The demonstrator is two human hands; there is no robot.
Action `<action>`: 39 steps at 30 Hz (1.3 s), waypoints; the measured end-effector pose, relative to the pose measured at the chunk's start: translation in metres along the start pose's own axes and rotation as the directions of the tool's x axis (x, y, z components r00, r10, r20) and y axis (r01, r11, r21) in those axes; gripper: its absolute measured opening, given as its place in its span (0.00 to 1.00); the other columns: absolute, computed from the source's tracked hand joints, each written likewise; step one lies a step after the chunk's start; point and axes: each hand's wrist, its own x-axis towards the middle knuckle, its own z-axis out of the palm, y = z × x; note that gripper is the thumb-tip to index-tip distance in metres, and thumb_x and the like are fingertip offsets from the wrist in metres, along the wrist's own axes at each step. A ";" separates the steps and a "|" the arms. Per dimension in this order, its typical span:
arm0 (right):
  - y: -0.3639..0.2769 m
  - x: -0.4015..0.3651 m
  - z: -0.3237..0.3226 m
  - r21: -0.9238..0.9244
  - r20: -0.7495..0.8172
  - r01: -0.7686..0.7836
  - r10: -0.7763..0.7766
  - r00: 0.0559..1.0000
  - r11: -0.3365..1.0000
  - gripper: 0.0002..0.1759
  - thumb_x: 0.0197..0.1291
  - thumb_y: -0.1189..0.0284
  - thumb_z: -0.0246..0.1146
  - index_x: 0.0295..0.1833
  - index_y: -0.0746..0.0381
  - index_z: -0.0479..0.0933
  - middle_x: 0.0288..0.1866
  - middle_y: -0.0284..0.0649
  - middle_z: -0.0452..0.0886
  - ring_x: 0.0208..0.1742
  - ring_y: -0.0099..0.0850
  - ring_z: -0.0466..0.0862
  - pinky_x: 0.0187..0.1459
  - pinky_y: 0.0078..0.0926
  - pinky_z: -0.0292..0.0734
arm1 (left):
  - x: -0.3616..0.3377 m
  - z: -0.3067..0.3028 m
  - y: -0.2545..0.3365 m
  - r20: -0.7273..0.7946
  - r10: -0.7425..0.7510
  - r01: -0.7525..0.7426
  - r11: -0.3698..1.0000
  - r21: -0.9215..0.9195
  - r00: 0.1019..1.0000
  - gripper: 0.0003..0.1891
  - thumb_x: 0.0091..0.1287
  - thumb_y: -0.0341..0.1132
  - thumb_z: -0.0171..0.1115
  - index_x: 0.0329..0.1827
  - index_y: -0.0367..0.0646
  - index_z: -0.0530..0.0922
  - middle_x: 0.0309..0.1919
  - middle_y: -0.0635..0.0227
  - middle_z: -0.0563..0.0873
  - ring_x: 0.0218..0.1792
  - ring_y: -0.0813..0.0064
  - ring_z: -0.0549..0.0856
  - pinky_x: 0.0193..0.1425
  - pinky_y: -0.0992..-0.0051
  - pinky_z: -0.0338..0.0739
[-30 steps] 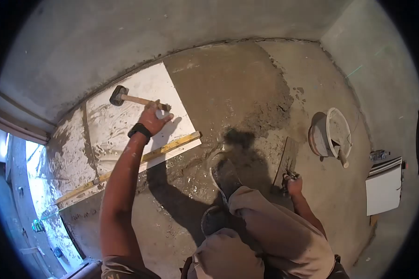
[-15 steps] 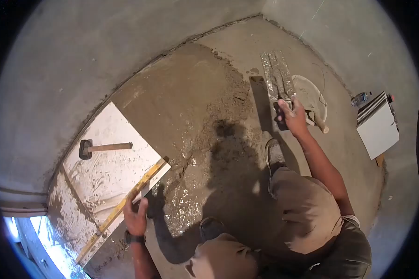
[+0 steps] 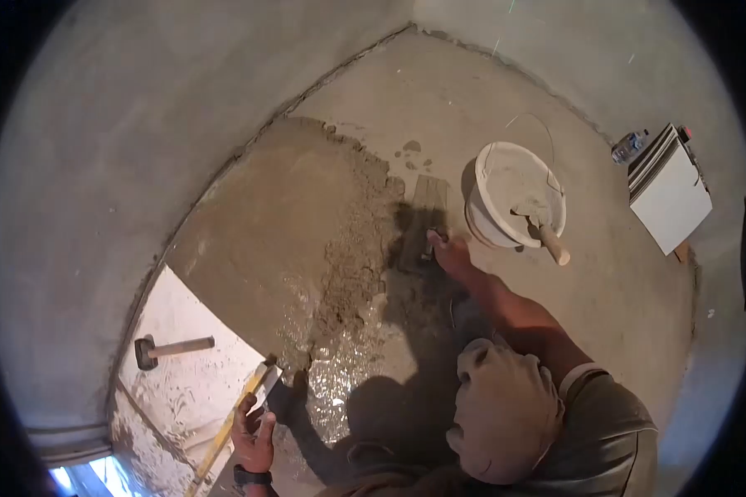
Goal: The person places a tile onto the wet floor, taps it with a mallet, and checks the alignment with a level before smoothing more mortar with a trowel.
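Observation:
My right hand (image 3: 449,253) is wrapped round the handle of a steel trowel (image 3: 430,199), held low over the floor beside the rough edge of the wet mortar (image 3: 257,215). At the lower left, my left hand (image 3: 254,439) has its fingers apart, beside a yellow straightedge (image 3: 222,439) on the edge of a white tile (image 3: 199,364). Whether it touches the straightedge is unclear. A mallet (image 3: 171,349) with a dark head and wooden handle lies on the tile.
A white bucket (image 3: 477,207) with a smaller wooden-handled trowel (image 3: 551,243) in it stands right of my right hand. Stacked tiles (image 3: 671,207) and a plastic bottle (image 3: 629,147) are near the right wall. My knee (image 3: 506,414) is below.
My right hand has brought the steel trowel down and left, away from in front of the bucket, which now shows fully. The view has shifted, and my left hand appears lower.

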 end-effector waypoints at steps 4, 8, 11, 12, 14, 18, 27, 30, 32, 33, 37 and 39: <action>0.035 -0.006 -0.058 -0.183 -0.002 0.323 -0.329 0.944 0.929 0.28 0.67 0.61 0.64 0.69 0.61 0.70 0.63 0.58 0.75 0.64 0.58 0.76 0.63 0.53 0.72 | 0.045 0.021 0.057 0.122 0.073 -0.104 0.956 0.273 0.990 0.32 0.65 0.36 0.73 0.69 0.31 0.71 0.60 0.49 0.81 0.53 0.59 0.85 0.57 0.64 0.81; 0.078 0.007 -0.103 -0.208 0.459 0.438 -0.308 0.833 0.875 0.32 0.60 0.71 0.65 0.72 0.56 0.69 0.70 0.51 0.72 0.70 0.56 0.72 0.70 0.53 0.67 | 0.071 0.038 0.081 0.286 0.107 -0.236 0.854 0.464 0.952 0.35 0.63 0.41 0.75 0.68 0.31 0.72 0.56 0.45 0.83 0.54 0.52 0.85 0.59 0.60 0.81; 0.092 0.017 -0.107 -0.331 0.327 0.577 -0.482 0.812 0.747 0.38 0.55 0.78 0.63 0.74 0.54 0.67 0.72 0.49 0.72 0.71 0.51 0.74 0.71 0.50 0.68 | 0.082 0.037 0.084 0.426 0.105 -0.386 0.651 0.654 0.899 0.35 0.63 0.46 0.74 0.67 0.32 0.73 0.56 0.42 0.83 0.55 0.45 0.84 0.60 0.57 0.81; 0.109 0.020 -0.101 -0.451 0.240 0.613 -0.574 0.783 0.649 0.40 0.57 0.80 0.63 0.77 0.53 0.64 0.72 0.49 0.72 0.70 0.48 0.75 0.69 0.46 0.70 | 0.082 0.038 0.088 0.407 0.047 -0.341 0.636 0.692 0.912 0.35 0.64 0.48 0.73 0.66 0.32 0.73 0.56 0.42 0.83 0.56 0.44 0.84 0.60 0.55 0.81; 0.133 0.040 -0.101 -0.490 0.383 0.534 -0.380 0.842 0.689 0.42 0.58 0.79 0.63 0.80 0.53 0.61 0.77 0.48 0.67 0.74 0.44 0.72 0.73 0.42 0.66 | 0.084 0.040 0.089 0.400 0.122 -0.381 0.632 0.674 0.909 0.38 0.64 0.52 0.72 0.69 0.34 0.71 0.56 0.42 0.83 0.54 0.45 0.85 0.57 0.55 0.82; 0.144 0.092 -0.120 -0.288 0.147 0.632 -0.618 0.772 0.720 0.35 0.62 0.76 0.53 0.77 0.58 0.66 0.75 0.46 0.73 0.77 0.46 0.69 0.79 0.47 0.56 | 0.088 0.050 0.097 0.245 -0.072 -0.131 0.685 0.717 0.967 0.41 0.63 0.53 0.74 0.70 0.33 0.70 0.58 0.44 0.83 0.53 0.50 0.88 0.54 0.58 0.84; 0.198 0.219 -0.147 0.116 0.126 0.437 -0.450 0.884 0.892 0.33 0.77 0.55 0.47 0.73 0.71 0.67 0.72 0.51 0.75 0.73 0.42 0.73 0.68 0.37 0.70 | 0.048 0.058 0.114 0.153 -0.190 0.032 0.720 0.693 0.970 0.41 0.63 0.53 0.74 0.73 0.40 0.70 0.62 0.48 0.82 0.55 0.52 0.87 0.58 0.58 0.82; 0.230 0.274 -0.136 0.271 0.193 0.181 -0.237 0.952 0.946 0.35 0.75 0.51 0.50 0.70 0.71 0.71 0.67 0.53 0.79 0.69 0.45 0.77 0.66 0.38 0.71 | 0.014 0.043 0.115 0.057 -0.223 0.114 0.683 0.722 0.973 0.41 0.64 0.56 0.72 0.73 0.40 0.69 0.63 0.45 0.81 0.60 0.48 0.84 0.62 0.58 0.80; 0.201 0.287 -0.142 -0.189 0.090 0.353 -0.342 0.935 0.916 0.30 0.74 0.55 0.53 0.67 0.70 0.73 0.60 0.57 0.82 0.61 0.51 0.82 0.59 0.43 0.73 | -0.012 0.042 0.118 -0.021 -0.254 0.191 0.671 0.716 0.967 0.41 0.64 0.55 0.72 0.73 0.39 0.70 0.64 0.44 0.80 0.62 0.47 0.82 0.64 0.58 0.78; 0.149 0.276 -0.140 -0.219 -0.022 0.332 -0.345 0.938 0.917 0.27 0.73 0.58 0.56 0.67 0.69 0.74 0.56 0.61 0.82 0.57 0.52 0.83 0.56 0.44 0.75 | -0.022 0.045 0.115 -0.062 -0.302 0.258 0.672 0.694 0.951 0.41 0.64 0.56 0.72 0.73 0.39 0.70 0.64 0.44 0.80 0.62 0.48 0.82 0.64 0.57 0.78; 0.097 0.247 -0.086 0.082 0.027 0.283 -0.286 0.958 0.955 0.35 0.72 0.47 0.58 0.65 0.68 0.75 0.57 0.56 0.83 0.59 0.52 0.82 0.59 0.45 0.74 | -0.060 0.062 0.081 -0.090 -0.431 0.399 0.711 0.579 0.898 0.43 0.63 0.59 0.71 0.74 0.39 0.69 0.64 0.45 0.80 0.61 0.49 0.83 0.63 0.57 0.79; 0.032 0.179 -0.068 -0.175 0.303 0.120 -0.062 0.951 0.977 0.43 0.69 0.40 0.58 0.65 0.73 0.74 0.60 0.58 0.81 0.62 0.53 0.80 0.62 0.45 0.73 | -0.074 0.076 0.070 -0.051 -0.530 0.476 0.709 0.520 0.846 0.44 0.62 0.58 0.73 0.74 0.39 0.69 0.62 0.46 0.82 0.59 0.51 0.85 0.61 0.58 0.81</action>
